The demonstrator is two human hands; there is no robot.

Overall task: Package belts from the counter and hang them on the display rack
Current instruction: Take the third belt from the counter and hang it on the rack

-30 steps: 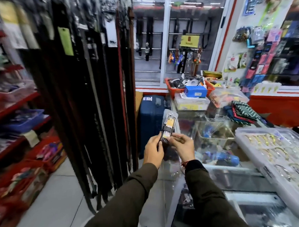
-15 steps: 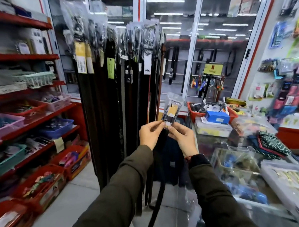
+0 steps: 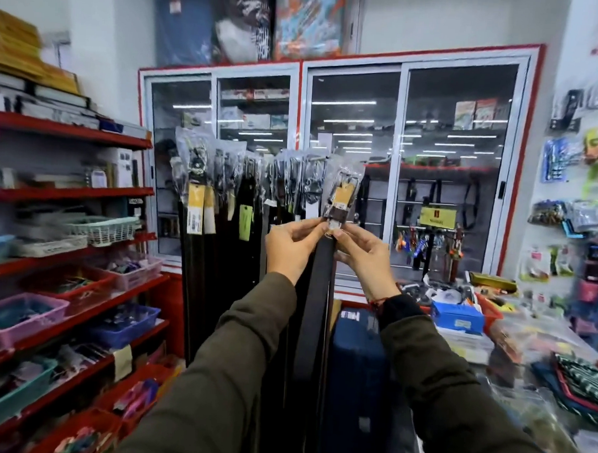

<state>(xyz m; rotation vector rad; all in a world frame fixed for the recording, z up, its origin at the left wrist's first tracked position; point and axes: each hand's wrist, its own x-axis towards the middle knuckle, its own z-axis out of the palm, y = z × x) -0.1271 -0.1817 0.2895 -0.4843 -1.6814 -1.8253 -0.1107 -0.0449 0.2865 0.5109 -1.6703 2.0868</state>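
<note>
Both hands have risen since the earlier frames, carrying the belt up from counter level to the height of the rack's top. Left hand [image 3: 291, 248] and right hand [image 3: 365, 255] pinch the packaged belt [image 3: 317, 295] from either side, fingers closed on it just below the buckle. Its buckle end, in a clear plastic sleeve [image 3: 343, 190] with a yellow tag inside, points upward; the dark strap hangs straight down between the forearms. Sleeve top sits just right of the hanging belts [image 3: 223, 202] on the display rack; contact with a hook cannot be told. Red shelves [image 3: 69, 192] stand at left, the counter [image 3: 512, 338] at right.
</note>
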